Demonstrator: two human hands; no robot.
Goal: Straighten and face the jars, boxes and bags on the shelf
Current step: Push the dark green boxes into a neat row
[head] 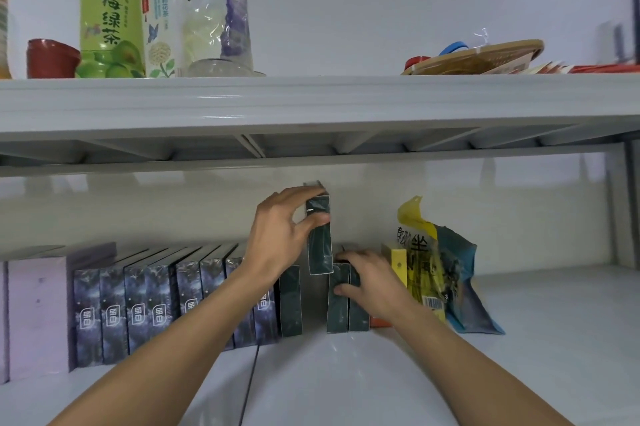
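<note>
On the lower shelf (536,314) a row of upright dark patterned boxes (138,308) runs from the left toward the middle. My left hand (280,235) grips a dark green box (320,245) by its top and holds it lifted above a gap in the row. One dark green box (290,301) stands left of the gap. My right hand (372,282) holds two more dark green boxes (341,308) standing right of the gap. A yellow box (398,264) and a crumpled yellow and blue bag (446,273) stand beyond my right hand.
Pale lilac boxes (34,314) stand at the far left. The upper shelf (311,96) carries a green tea bottle (110,10), clear bottles (166,13), a red cup (52,58) and a woven tray (478,56). A dark cable (251,380) hangs over the lower shelf's front.
</note>
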